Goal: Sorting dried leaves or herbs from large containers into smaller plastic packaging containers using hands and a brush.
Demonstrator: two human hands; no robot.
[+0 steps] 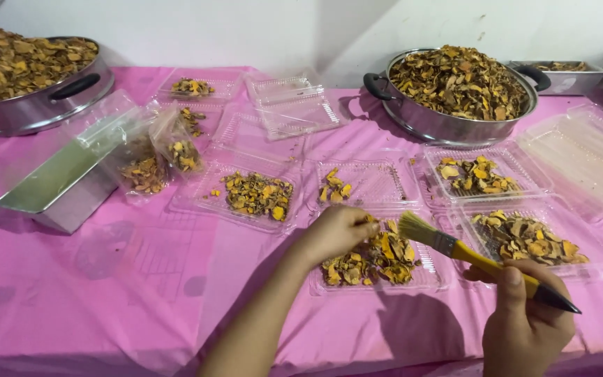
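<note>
A: Nearest first. What has the right hand (pixel 525 324) got?

B: It is closed round the handle of a yellow brush (pixel 470 255), bristles pointing to about ten o'clock, over the right edge of the nearest tray (pixel 433 278).

A: And the left hand (pixel 335 234)?

B: Fingers pinched together at that tray's top-left corner, touching the dried yellow-brown chips (pixel 375 262) heaped in it. Whether it actually grips a chip, I cannot tell.

A: Around that tray?

B: All on a counter (pixel 106 293) under a pink cloth. At three o'clock, a second filled tray (pixel 528 237). At twelve, a tray with only a few chips (pixel 361 183); at two, another part-filled one (pixel 483 174); at ten, one more with chips (pixel 242 195).

A: Further off?

B: At nine to ten o'clock, a long metal pan (pixel 57 183) with small plastic bags (pixel 158 157) of chips beside it. Empty clear lids (pixel 291 105) at eleven. At the back, a heaped steel pot (pixel 455 94) at one o'clock and another pot (pixel 26 77) at far ten.
</note>
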